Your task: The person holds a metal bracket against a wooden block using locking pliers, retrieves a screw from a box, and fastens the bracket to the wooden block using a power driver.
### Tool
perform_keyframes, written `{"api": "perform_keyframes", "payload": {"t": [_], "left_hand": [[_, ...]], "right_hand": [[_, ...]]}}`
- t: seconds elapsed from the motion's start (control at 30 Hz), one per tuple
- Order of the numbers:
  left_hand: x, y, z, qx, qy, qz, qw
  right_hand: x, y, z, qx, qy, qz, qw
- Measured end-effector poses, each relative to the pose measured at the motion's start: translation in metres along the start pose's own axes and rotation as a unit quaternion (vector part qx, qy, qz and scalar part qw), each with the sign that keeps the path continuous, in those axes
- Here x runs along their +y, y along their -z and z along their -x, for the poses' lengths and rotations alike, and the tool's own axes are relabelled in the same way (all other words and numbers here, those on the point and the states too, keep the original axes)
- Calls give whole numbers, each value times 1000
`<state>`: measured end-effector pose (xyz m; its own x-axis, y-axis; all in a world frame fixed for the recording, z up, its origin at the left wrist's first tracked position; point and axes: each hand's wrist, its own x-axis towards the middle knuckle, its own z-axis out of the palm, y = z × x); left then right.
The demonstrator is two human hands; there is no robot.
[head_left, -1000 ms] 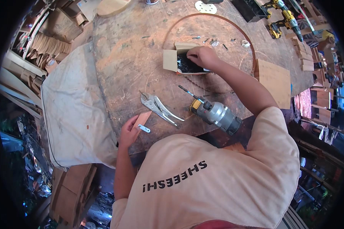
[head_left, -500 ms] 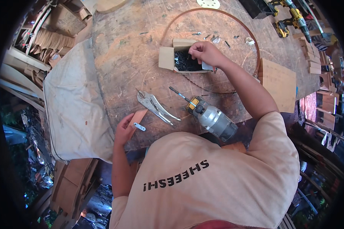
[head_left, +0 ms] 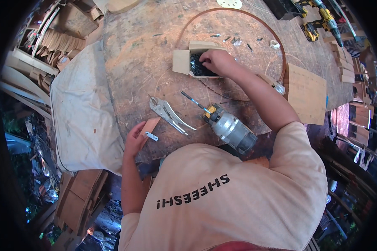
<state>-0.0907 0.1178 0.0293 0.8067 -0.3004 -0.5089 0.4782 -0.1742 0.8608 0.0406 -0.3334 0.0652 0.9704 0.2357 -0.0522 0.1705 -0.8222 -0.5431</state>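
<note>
One open cardboard box [head_left: 181,62] is taken as landmark; the small dark pieces [head_left: 197,67] inside it are too crowded to be counted. One right hand [head_left: 219,62], at its opening, and one left hand [head_left: 134,141], nearer the body and leftward, are counted. Between box and body are shown one pair of locking pliers [head_left: 168,113], one power driver [head_left: 234,131], one wooden strip [head_left: 150,125] and one light oblong piece [head_left: 152,136]. To its right, one flat board [head_left: 305,94] is seen; beyond it, one perforated disc [head_left: 229,3].
</note>
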Motion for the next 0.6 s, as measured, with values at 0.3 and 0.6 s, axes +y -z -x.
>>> {"api": "perform_keyframes", "payload": {"t": [0.3, 0.6], "left_hand": [[3, -2, 2, -2, 7, 1, 1000], [5, -3, 1, -3, 11, 0, 1000]], "right_hand": [[7, -18, -5, 46, 43, -22, 998], [17, 0, 10, -19, -145, -332, 932]]}}
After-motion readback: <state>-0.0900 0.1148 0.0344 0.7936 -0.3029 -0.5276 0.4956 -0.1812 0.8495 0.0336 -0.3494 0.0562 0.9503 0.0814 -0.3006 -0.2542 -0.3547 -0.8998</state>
